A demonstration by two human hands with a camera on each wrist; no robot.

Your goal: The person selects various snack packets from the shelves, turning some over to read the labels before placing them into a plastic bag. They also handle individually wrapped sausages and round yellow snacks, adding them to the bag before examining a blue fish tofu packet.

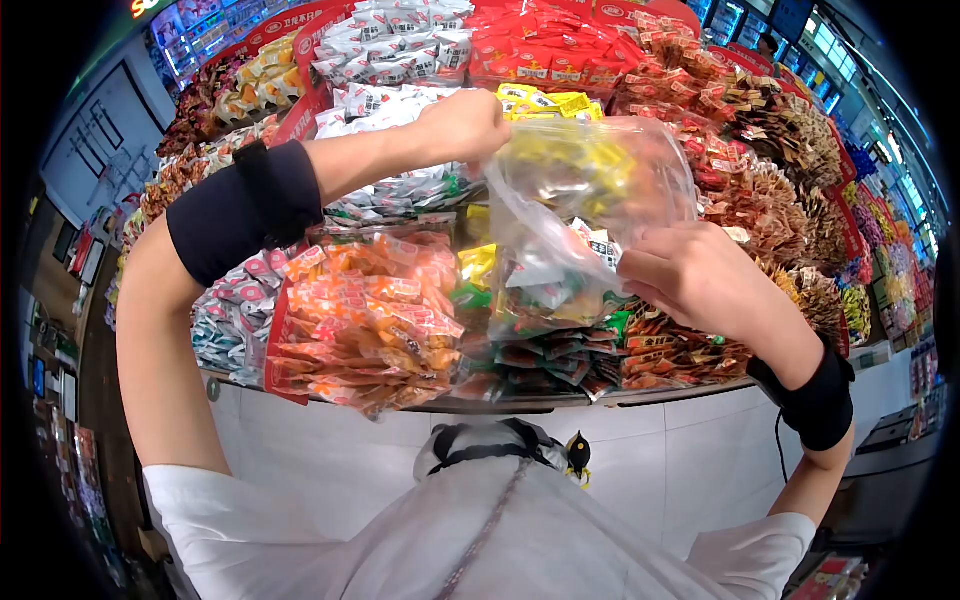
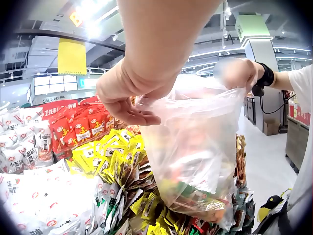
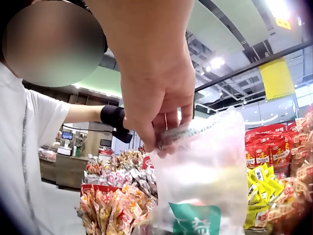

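A clear plastic bag (image 1: pixel 545 315) hangs between my two hands above the snack display, with several small packets showing through its lower part. My left hand (image 1: pixel 465 126) pinches its upper edge on the left, fingers curled over the plastic in the left wrist view. On the opposite side, my right hand (image 1: pixel 690 272) grips the rim between thumb and fingers. Green printing marks the front of the bag (image 3: pixel 200 181) in the right wrist view. Yellow packets (image 2: pixel 110 154) lie in a heap behind and beside it.
Orange snack packets (image 1: pixel 370 325) fill a section at the near left. White packets (image 1: pixel 395 50) and red packets (image 1: pixel 545 45) are piled at the back, brown ones (image 1: pixel 760 225) on the right. The display's front edge (image 1: pixel 690 390) runs close to my body.
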